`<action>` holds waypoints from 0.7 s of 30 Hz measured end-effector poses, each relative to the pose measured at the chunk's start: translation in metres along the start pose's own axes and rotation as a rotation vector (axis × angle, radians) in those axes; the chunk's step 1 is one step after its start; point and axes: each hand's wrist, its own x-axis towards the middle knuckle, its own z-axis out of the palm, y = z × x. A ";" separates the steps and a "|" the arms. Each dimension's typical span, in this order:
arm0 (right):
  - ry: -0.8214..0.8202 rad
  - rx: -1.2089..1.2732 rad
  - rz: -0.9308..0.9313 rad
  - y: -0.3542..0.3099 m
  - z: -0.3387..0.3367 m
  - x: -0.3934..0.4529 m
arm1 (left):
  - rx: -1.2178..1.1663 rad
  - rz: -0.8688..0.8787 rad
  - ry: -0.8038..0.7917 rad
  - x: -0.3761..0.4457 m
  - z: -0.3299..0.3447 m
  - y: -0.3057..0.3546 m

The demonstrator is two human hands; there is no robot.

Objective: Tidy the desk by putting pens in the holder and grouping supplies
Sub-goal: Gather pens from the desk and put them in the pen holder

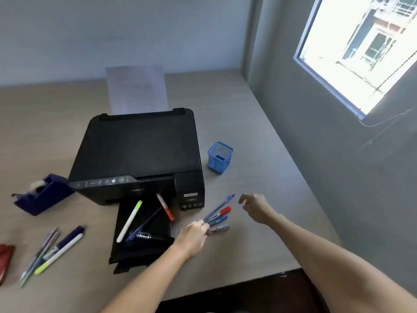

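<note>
My left hand (pixel 194 237) is closed on a fan of several pens (pixel 218 214), blue ones and a red-capped one, just above the desk in front of the printer's right corner. My right hand (pixel 256 207) hovers a little to the right of the pen tips, fingers curled apart and holding nothing. The blue mesh pen holder (pixel 220 157) stands upright beyond both hands, to the right of the printer. More pens and a highlighter (pixel 144 219) lie on the printer's black output tray. Another group of pens and markers (pixel 52 251) lies on the desk at the left.
A black printer (pixel 140 154) fills the middle of the desk (pixel 248 132), with paper (pixel 136 90) standing in its rear feed. A dark blue tape dispenser (pixel 44 194) sits left of it. A red object (pixel 5 260) is at the left edge. A grey wall runs along the right.
</note>
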 end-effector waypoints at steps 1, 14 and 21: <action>-0.035 -0.014 -0.026 -0.003 0.008 0.003 | 0.031 -0.035 -0.019 0.002 0.005 0.003; -0.133 -0.244 -0.275 -0.001 0.042 0.018 | 0.103 -0.112 -0.049 0.000 0.040 -0.001; -0.149 -0.300 -0.325 0.051 0.023 0.007 | -0.028 -0.126 0.074 0.011 0.029 -0.004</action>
